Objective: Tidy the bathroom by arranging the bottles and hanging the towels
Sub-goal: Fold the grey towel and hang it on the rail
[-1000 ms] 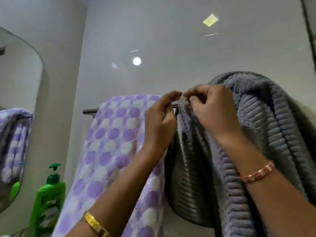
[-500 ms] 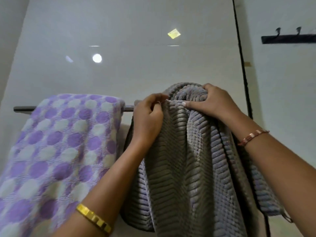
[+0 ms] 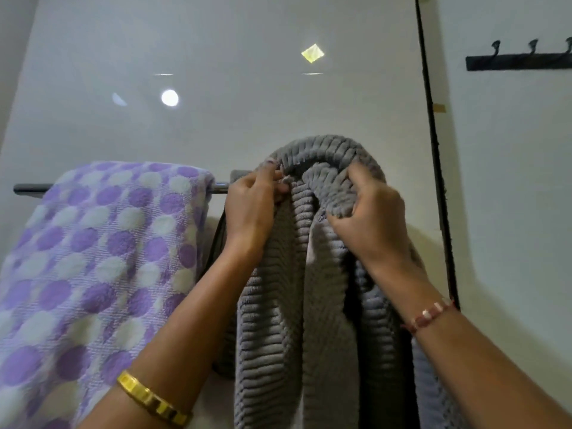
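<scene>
A grey towel [image 3: 297, 305], now bunched higher over the rail [image 3: 221, 187], is gripped by both hands, left hand [image 3: 250, 209] and right hand [image 3: 368, 221], nearly hung.

Both forearms are bare, without sleeves. The left wrist wears a broad gold bangle [image 3: 153, 398]. The right wrist wears a thin bracelet [image 3: 428, 314] of pinkish-red beads

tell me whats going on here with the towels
A person is hanging a grey ribbed plush towel on the dark metal wall rail. The left hand pinches its top edge near the rail, and the right hand has a bunched fold in its grip. The towel is humped and uneven, not yet smoothed out. Beside it to the left, a purple and white spotted woven towel already hangs over the same rail.
</scene>
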`<move>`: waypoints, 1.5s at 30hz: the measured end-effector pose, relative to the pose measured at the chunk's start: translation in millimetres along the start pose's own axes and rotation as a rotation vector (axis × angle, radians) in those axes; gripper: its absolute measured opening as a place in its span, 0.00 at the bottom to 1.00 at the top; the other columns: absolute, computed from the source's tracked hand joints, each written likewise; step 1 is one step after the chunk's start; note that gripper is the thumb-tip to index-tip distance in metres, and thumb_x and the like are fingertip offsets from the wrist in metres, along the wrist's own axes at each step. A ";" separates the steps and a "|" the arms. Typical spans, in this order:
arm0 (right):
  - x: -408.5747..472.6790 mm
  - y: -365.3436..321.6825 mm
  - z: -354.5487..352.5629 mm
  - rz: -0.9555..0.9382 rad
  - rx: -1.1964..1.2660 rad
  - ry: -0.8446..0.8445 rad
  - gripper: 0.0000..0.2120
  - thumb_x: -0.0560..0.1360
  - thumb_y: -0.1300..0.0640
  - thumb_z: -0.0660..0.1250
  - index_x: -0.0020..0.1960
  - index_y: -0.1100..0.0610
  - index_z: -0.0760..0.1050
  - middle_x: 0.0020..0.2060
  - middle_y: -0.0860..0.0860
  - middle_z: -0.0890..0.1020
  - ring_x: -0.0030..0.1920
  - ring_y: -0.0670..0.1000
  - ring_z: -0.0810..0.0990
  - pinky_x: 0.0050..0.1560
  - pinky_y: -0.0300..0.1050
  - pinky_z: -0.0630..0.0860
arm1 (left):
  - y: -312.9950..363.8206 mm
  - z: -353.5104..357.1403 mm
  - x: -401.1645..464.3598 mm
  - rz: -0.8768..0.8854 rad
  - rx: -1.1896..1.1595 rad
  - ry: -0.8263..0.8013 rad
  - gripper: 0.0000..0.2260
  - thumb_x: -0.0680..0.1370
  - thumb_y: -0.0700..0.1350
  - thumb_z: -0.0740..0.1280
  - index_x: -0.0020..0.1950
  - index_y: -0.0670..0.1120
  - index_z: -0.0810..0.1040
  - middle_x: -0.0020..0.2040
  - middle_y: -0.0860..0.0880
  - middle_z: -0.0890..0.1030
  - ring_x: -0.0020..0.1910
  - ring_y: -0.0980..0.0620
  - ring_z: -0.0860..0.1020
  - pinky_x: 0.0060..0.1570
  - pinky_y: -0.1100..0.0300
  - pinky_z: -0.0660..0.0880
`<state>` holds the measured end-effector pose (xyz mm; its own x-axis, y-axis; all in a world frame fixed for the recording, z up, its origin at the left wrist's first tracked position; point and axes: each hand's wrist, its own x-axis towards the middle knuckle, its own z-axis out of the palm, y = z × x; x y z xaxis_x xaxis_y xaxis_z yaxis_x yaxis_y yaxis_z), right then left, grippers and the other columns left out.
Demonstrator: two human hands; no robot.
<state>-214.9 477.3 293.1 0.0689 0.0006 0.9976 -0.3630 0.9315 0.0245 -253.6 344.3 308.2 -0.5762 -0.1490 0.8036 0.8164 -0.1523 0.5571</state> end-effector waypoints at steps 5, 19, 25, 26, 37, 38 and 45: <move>-38.6 -9.5 -0.8 -0.103 0.038 0.083 0.06 0.67 0.64 0.72 0.43 0.60 0.77 0.32 0.56 0.81 0.31 0.56 0.79 0.32 0.41 0.73 | 10.7 3.8 3.8 -0.121 0.017 -0.104 0.39 0.63 0.72 0.61 0.52 0.38 0.77 0.46 0.38 0.81 0.46 0.40 0.80 0.54 0.46 0.76; -51.2 -2.7 -11.6 0.515 0.975 -0.291 0.17 0.68 0.48 0.68 0.28 0.60 0.77 0.17 0.53 0.75 0.17 0.48 0.69 0.20 0.35 0.66 | -17.3 -6.6 15.2 -0.046 -0.167 -0.124 0.12 0.67 0.35 0.67 0.47 0.46 0.76 0.44 0.45 0.82 0.45 0.45 0.81 0.49 0.51 0.79; -28.5 -5.5 -29.1 0.772 0.826 -0.220 0.10 0.73 0.55 0.65 0.34 0.57 0.75 0.16 0.51 0.74 0.15 0.48 0.67 0.16 0.34 0.63 | -28.6 -4.3 -4.3 -0.078 -0.263 -0.103 0.15 0.70 0.33 0.65 0.54 0.47 0.72 0.49 0.45 0.81 0.49 0.46 0.81 0.50 0.51 0.79; -26.0 -8.2 -28.7 0.721 0.749 -0.221 0.09 0.72 0.54 0.66 0.35 0.57 0.74 0.17 0.51 0.75 0.15 0.48 0.68 0.17 0.34 0.64 | -28.2 -5.5 -6.4 -0.063 -0.255 -0.096 0.14 0.70 0.32 0.65 0.52 0.47 0.72 0.48 0.46 0.81 0.49 0.46 0.81 0.50 0.51 0.79; 5.5 -28.7 28.7 0.558 0.447 -0.154 0.31 0.63 0.40 0.72 0.55 0.53 0.59 0.52 0.52 0.75 0.50 0.53 0.77 0.40 0.32 0.70 | -51.5 -36.9 -43.1 0.071 -0.048 -0.208 0.19 0.60 0.37 0.64 0.51 0.44 0.75 0.45 0.53 0.81 0.41 0.64 0.80 0.43 0.70 0.77; 5.6 -28.9 31.8 0.575 0.504 -0.090 0.30 0.64 0.43 0.73 0.53 0.52 0.58 0.47 0.49 0.75 0.46 0.50 0.77 0.35 0.29 0.68 | -49.8 -37.8 -41.2 0.070 -0.055 -0.205 0.20 0.60 0.37 0.64 0.51 0.44 0.75 0.44 0.53 0.81 0.40 0.64 0.80 0.43 0.70 0.77; -28.2 -23.6 23.8 0.538 0.650 -0.028 0.21 0.66 0.56 0.73 0.55 0.52 0.69 0.42 0.41 0.77 0.40 0.38 0.79 0.35 0.31 0.75 | -22.8 -52.6 -28.7 -0.116 -0.334 -0.184 0.18 0.67 0.46 0.65 0.54 0.39 0.75 0.45 0.42 0.81 0.42 0.45 0.79 0.43 0.54 0.79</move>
<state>-230.4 446.7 266.0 -0.2859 0.3673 0.8851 -0.8031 0.4120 -0.4304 -257.8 300.6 261.4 -0.6221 0.0607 0.7806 0.6712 -0.4719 0.5716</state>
